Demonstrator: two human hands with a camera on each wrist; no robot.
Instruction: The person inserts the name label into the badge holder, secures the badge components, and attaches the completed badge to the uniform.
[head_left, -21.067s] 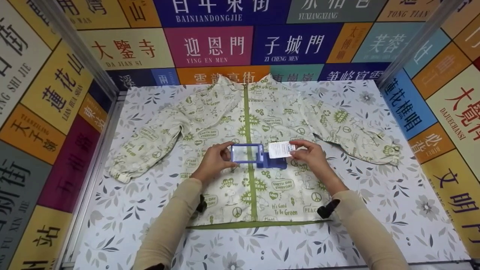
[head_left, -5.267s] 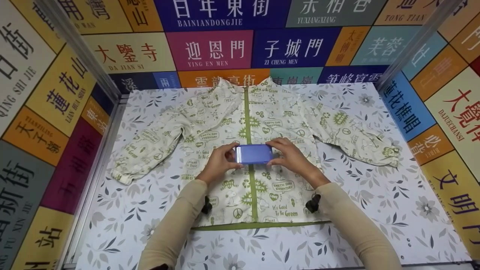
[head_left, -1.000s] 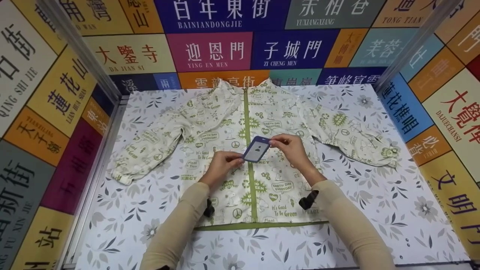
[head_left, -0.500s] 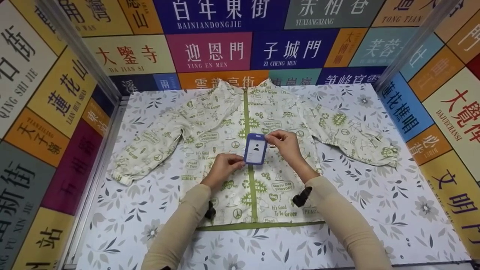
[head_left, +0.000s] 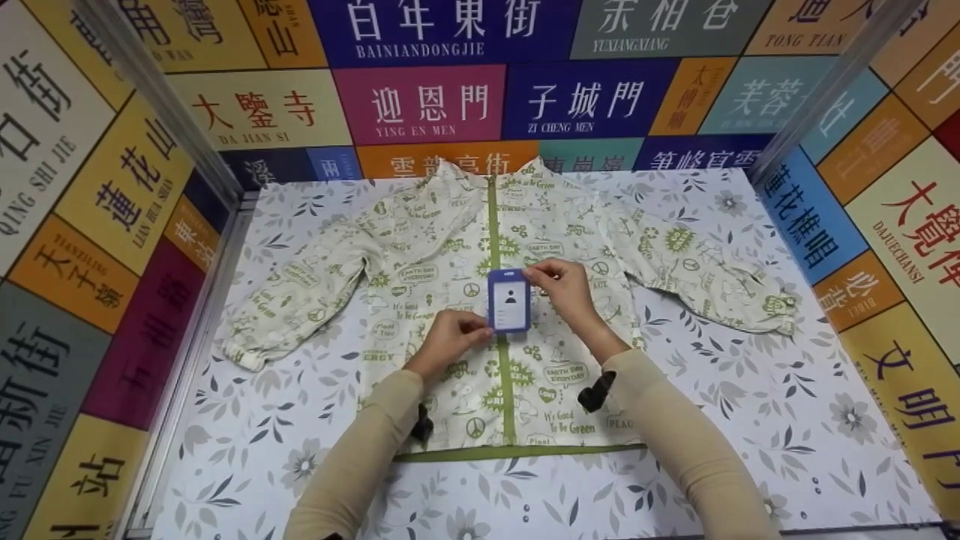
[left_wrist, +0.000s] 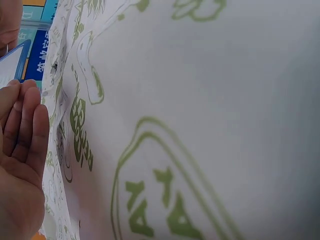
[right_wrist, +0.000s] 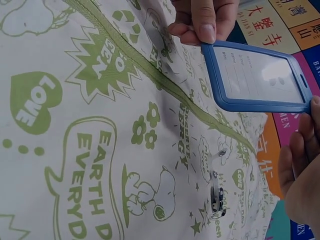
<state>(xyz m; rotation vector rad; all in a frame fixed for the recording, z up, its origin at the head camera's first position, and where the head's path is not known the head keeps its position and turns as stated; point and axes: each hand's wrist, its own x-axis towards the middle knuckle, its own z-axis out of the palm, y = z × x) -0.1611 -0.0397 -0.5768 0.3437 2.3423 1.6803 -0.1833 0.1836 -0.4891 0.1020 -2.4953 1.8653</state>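
A blue badge holder (head_left: 510, 300) stands upright over the green centre strip of the white-and-green printed jacket (head_left: 420, 247). Behind its window is a white card with a dark person icon. My left hand (head_left: 452, 339) pinches its lower left corner between thumb and fingers. At the upper right corner, my right hand (head_left: 568, 291) pinches it in the same way. The right wrist view shows the holder (right_wrist: 260, 75) from its front, apart from the cloth. Only the edge of the holder (left_wrist: 21, 62) enters the left wrist view, beside the left fingertips.
The jacket lies spread with both sleeves out on a leaf-patterned table (head_left: 780, 420). A small shiny metal piece, like a clip, (right_wrist: 217, 197) sits on its front. Colourful sign-printed panels (head_left: 420, 101) wall the back and both sides.
Long before, the holder was unfolded and my right hand held the white card. Later it was closed, blue side up. Over the last second it has turned from tilted to upright, window facing me.
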